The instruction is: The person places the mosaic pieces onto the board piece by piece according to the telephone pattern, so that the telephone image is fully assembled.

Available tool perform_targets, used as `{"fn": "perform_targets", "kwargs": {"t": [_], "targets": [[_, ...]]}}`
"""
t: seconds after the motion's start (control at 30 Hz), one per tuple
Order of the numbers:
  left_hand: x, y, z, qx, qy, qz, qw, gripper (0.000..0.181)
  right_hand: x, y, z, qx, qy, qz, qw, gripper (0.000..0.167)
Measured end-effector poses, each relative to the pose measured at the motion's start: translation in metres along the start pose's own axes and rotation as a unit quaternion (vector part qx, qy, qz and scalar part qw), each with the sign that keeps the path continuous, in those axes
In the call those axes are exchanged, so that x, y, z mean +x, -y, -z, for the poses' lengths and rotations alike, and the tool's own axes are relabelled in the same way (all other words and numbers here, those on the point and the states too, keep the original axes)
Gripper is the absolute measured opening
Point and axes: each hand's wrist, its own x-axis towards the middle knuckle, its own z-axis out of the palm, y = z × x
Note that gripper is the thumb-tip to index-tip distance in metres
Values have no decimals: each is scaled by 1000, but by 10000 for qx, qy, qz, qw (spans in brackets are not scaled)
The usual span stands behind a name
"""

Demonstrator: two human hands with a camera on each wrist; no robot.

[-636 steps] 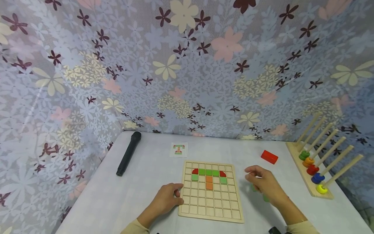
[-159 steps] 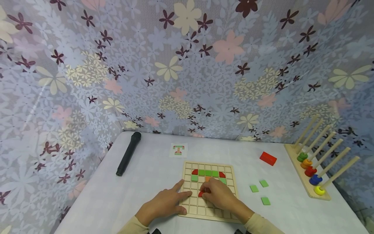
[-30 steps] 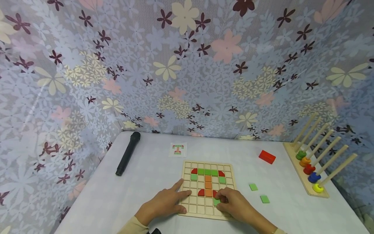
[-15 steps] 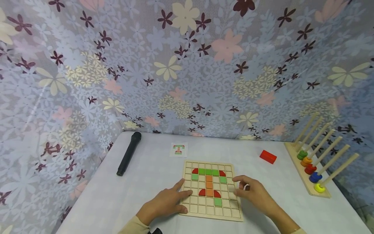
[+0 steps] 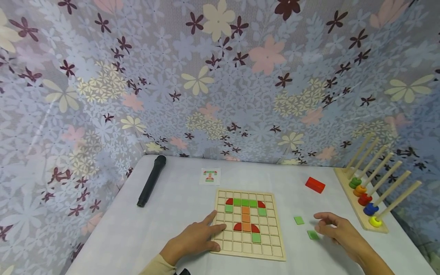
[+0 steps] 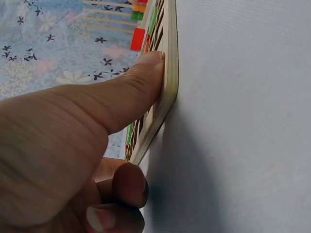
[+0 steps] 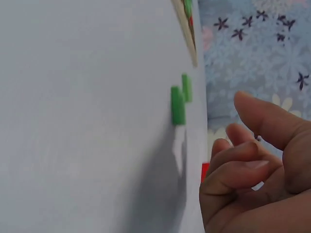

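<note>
A wooden grid board lies on the table with red, green and orange tiles in its squares. They include a red quarter-round tile with a green tile just below it. My left hand rests on the board's left side; in the left wrist view its thumb lies on the board's edge. Over the table right of the board, my right hand holds nothing, its fingers loosely bent. Close to its fingertips lies a loose green tile, with another green tile farther left.
A small pattern card lies behind the board. At the left is a black microphone. A red block sits at the back right, near a wooden peg rack with coloured rings. A floral cloth hangs behind the table.
Over about twenty seconds, an orange tile, two red quarter-rounds and a green tile were added to the board. My right hand released that green tile and moved right; the left stayed on the board.
</note>
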Motion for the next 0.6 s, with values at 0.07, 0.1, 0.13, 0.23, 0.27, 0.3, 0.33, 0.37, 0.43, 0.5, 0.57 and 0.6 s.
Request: {"fn": "perform_targets", "kwargs": {"t": [0.07,0.1,0.13,0.23,0.27,0.3,0.33,0.37,0.43,0.5,0.57,0.6], "targets": [[1,0,0,12,-6,-11,10000,69,2,-4,2,-133,0,-83,9999,67],[1,1,-1,15,-5,-13,10000,69,3,-6,3,-178,14,-112,9998,69],[1,1,-1,12,0,-7,10000,69,3,-8,3,-193,27,-134,9997,70],[1,1,-2,-7,17,24,10000,69,6,-14,3,-316,107,-171,9993,75],[1,1,-2,-15,25,35,10000,69,6,-15,3,-339,123,-192,9992,76],[1,2,-2,-23,23,33,10000,69,7,-16,3,-391,168,-184,9989,77],[1,2,-3,-26,24,38,10000,69,7,-16,2,-455,200,-158,9986,77],[1,2,-3,-28,22,46,10000,69,7,-17,2,-557,225,-144,9981,78],[1,3,-4,-16,11,42,10000,69,7,-16,1,-767,247,-73,9967,77],[1,3,-4,-10,-12,39,10000,69,6,-16,-1,-1034,268,21,9943,75],[1,3,-4,-9,-18,56,10000,70,5,-15,-4,-1267,218,66,9917,71],[1,3,-4,-7,-21,57,10000,70,5,-14,-5,-1354,199,114,9905,68]]}}
